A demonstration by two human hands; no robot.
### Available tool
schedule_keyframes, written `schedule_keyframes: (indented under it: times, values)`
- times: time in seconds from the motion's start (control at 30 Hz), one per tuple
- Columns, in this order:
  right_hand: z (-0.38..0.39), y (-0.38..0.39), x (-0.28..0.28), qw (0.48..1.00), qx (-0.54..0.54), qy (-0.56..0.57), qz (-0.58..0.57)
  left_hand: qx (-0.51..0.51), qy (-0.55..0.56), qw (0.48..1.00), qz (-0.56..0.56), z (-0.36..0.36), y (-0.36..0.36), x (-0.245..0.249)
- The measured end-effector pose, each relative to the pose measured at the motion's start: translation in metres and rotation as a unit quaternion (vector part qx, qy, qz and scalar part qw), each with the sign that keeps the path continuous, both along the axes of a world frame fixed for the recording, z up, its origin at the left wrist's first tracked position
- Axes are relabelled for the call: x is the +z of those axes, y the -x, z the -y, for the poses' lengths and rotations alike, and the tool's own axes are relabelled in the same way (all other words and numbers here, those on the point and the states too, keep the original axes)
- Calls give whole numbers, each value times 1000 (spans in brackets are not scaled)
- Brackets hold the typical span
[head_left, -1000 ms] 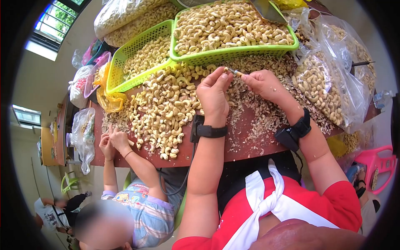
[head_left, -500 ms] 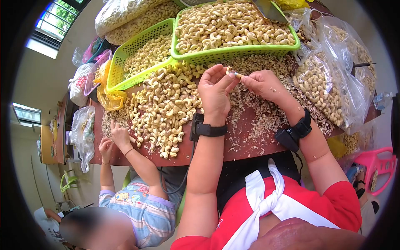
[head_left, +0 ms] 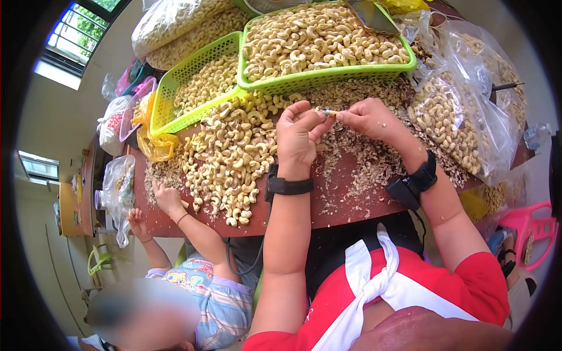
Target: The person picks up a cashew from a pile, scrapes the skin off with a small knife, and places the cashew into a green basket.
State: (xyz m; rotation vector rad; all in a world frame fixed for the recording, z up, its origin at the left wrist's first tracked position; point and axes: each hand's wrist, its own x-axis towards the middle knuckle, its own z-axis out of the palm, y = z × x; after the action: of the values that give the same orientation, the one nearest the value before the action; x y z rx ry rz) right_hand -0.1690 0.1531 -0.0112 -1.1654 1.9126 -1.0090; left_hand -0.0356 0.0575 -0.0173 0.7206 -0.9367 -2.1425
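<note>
My left hand (head_left: 297, 134) is closed in a pinch over the shelled area of the table, holding a cashew nut (head_left: 319, 109) between thumb and fingertips. Facing it, my right hand (head_left: 372, 119) grips a small knife (head_left: 331, 113) with a short tan handle; its tip meets the nut and the blade is mostly hidden. Left of my left hand, a pile of cashews (head_left: 231, 152) with patchy brown skin spreads over the red table (head_left: 281, 219). Bits of peeled skin (head_left: 369, 169) lie beneath and around my right hand.
A green basket (head_left: 328, 75) of cashews and a yellow-green basket (head_left: 193, 120) stand behind, a phone (head_left: 372, 16) on the former. A clear bag (head_left: 451, 123) of cashews sits right. At left are another person's hands (head_left: 168, 199), a plastic bag (head_left: 119, 187) and a yellow bag (head_left: 157, 145).
My left hand has turned slightly, and the knife shows more between my hands. The other person's one hand has moved left and down, away from the table edge.
</note>
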Motion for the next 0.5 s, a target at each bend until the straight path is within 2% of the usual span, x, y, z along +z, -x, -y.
schedule_keyframes:
  times: [0.07, 0.2, 0.27, 0.33, 0.43, 0.5]
  values:
    - [1, -1, -1, 1000, 5, 6, -14, -33, -22, 999, -8, 4, -3, -1]
    - [3, -2, -7, 1000, 9, 12, -21, -9, -16, 1000, 6, 0, -1, -1]
    - [4, -2, -9, 999, 2, 31, -41, 61, 84, 995, -11, -9, 4, -1]
    - [3, -2, -8, 999, 1, 36, -36, 77, 102, 992, -12, -10, 7, -4]
    - [0, 0, -6, 999, -10, 37, -24, 56, 79, 995, -23, -8, 5, -4]
    - [-1, 5, -5, 999, -20, 34, -16, -32, -29, 998, -41, -1, -3, -1]
